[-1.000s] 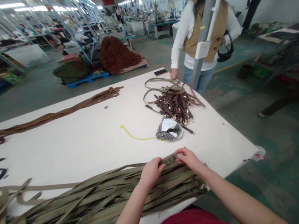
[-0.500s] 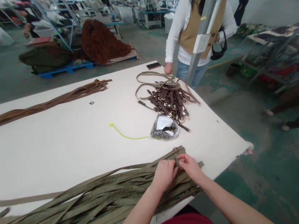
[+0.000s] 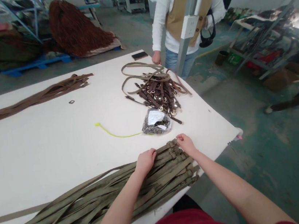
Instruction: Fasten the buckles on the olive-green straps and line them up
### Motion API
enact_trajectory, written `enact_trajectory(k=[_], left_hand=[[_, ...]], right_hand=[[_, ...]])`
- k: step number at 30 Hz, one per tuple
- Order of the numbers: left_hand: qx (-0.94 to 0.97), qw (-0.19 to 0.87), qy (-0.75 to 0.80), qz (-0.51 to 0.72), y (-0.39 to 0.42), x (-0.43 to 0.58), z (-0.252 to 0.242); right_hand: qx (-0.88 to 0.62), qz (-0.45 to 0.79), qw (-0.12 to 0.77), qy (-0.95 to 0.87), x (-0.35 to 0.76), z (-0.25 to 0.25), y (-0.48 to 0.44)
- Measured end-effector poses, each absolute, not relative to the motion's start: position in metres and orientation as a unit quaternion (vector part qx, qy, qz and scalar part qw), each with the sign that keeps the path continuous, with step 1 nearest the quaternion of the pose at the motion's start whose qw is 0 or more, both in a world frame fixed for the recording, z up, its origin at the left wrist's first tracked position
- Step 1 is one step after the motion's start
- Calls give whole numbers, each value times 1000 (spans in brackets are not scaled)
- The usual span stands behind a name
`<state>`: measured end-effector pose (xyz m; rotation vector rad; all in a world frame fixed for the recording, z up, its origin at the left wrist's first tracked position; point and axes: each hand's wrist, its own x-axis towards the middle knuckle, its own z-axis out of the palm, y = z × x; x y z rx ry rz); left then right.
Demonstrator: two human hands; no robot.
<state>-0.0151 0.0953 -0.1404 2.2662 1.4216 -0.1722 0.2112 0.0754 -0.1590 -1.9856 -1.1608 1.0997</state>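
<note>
A thick bundle of olive-green straps (image 3: 95, 200) lies along the near side of the table, buckles (image 3: 172, 149) at its right end. My left hand (image 3: 145, 162) is closed on the uppermost strap, left of the buckles. At that strap's right end, my right hand (image 3: 186, 145) pinches the tip, with the fingers bent and partly hidden. Just beyond my hands sits a clear plastic bag (image 3: 156, 121) of small dark metal pieces with a white label. A yellow-green tie (image 3: 116, 134) stretches left from the bag.
Behind the bag is a heap of dark brown straps with metal fittings (image 3: 160, 94), with loose olive straps (image 3: 132, 67) over it. Brown straps (image 3: 32, 100), a small metal ring (image 3: 71, 102) and a phone (image 3: 139, 55) lie on the white table (image 3: 59, 138). A person (image 3: 160, 26) stands by a metal post (image 3: 187, 30).
My hands have moved apart: the left slid leftward along the strap, the right went to its tip. Both were together near the buckles. The view has shifted, so the background sits further left.
</note>
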Motion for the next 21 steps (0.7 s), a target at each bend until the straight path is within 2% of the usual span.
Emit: enact_trajectory(k=[8,14,21], left_hand=[[837,196,511,9,84,18,-128],[837,230,496,-16,58,32,-118],[824,213,523,-39,53,57,-117]], right_hand=[[-753,340,231,-513,231,-156,73],[-702,350,150,-601,231,-151,45],[-685,334,125,-635,219,-144,46]])
